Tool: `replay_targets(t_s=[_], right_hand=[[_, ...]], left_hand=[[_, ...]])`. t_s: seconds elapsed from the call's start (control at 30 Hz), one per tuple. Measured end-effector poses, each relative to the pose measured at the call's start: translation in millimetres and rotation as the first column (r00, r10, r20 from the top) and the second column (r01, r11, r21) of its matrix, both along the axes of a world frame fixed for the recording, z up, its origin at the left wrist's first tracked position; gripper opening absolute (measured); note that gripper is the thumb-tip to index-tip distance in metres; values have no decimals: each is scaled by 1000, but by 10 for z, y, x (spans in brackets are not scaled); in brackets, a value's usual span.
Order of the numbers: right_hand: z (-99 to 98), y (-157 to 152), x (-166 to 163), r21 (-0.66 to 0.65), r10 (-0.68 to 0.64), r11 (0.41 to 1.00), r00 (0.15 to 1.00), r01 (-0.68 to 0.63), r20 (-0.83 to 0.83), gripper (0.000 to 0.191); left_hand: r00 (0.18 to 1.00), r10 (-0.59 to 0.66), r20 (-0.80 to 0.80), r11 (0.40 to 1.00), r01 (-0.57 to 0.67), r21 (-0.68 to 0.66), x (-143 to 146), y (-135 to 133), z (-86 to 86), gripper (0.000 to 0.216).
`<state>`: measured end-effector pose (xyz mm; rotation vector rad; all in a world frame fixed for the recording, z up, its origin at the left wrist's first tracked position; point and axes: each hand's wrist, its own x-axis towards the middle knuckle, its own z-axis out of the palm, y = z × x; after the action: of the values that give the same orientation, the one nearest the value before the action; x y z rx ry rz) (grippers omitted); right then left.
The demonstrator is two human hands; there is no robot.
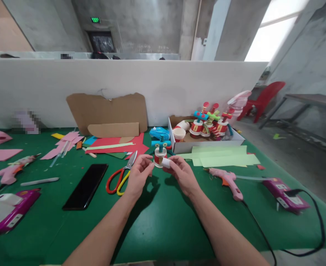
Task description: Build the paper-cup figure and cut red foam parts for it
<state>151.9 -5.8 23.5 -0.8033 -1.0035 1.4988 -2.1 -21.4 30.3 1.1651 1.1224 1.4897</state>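
Between my hands is a small paper-cup figure (159,158) with a red band, a blue crosspiece head with eyes, and dark coiled arms. It is upright. My left hand (139,173) is at its left side, thumb and index finger closed at the cup's edge. My right hand (183,173) pinches a small white curled piece (166,163), which looks like paper, in front of the cup's right side. Scissors (123,176) with red and yellow handles lie just left of my left hand. The fingertips partly hide the cup's sides.
A white box (207,146) holds several similar figures. Right of my hands lie green paper (224,157) and a pink glue gun (226,179), corded near a purple power strip (286,195). On the left are a phone (85,186), another glue gun (12,171), red paper (110,145) and cardboard (110,111).
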Motion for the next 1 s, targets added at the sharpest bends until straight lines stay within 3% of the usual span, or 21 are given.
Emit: replay_targets(t_s=[0.13, 0.33, 0.47, 0.63, 0.83, 1.0], right_hand=[[-23, -13, -9, 42, 3, 999, 999, -5, 47, 26], [-53, -27, -48, 131, -52, 991, 990, 35, 131, 29], [-10, -51, -24, 161, -181, 975, 970, 155, 161, 26], [16, -75, -19, 137, -18, 991, 977, -11, 213, 30], [53, -91, -47, 209, -123, 975, 972, 80, 202, 25], [66, -94, -43, 215, -102, 975, 974, 57, 203, 21]], left_hand=[[984, -157, -80, 987, 156, -28, -65, -9, 57, 29], [969, -212, -125, 963, 185, -197, 21, -26, -7, 37], [989, -124, -75, 983, 112, -148, 66, -49, 38, 30], [994, -101, -41, 993, 98, -72, 56, -47, 76, 19], [989, -129, -76, 992, 127, -26, 48, -44, 44, 17], [987, -135, -87, 991, 135, -14, 42, -46, 48, 15]])
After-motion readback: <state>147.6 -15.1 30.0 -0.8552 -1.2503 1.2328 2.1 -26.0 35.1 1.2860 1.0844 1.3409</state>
